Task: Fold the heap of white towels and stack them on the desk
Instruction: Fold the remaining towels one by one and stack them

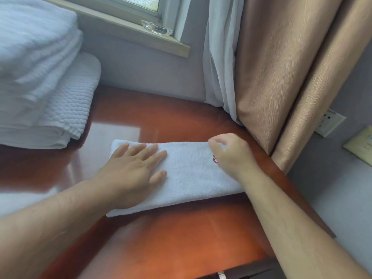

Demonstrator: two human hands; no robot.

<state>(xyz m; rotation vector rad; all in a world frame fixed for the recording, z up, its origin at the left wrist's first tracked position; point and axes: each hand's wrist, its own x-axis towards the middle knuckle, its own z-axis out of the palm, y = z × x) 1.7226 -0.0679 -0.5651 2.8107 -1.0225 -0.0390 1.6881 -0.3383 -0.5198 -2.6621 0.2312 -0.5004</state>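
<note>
Left hand (132,170) presses flat on folded towel (191,178); right hand (231,156) curled, grip unclear; towel stack (40,77) left, curtain (271,77) right.

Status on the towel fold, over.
Left hand flat on folded towel. Right hand pinches its right end. Finished stack sits left on desk, nothing between.

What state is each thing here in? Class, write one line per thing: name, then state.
white towel, folded into a long strip, lying flat on the desk.
left hand, open, pressing flat on the white towel.
right hand, fingers curled at the towel's right end; hold unclear.
towel stack, folded, piled at the desk's left.
tan curtain, hanging bunched beside the desk.
glass dish, upright on the windowsill.
</note>
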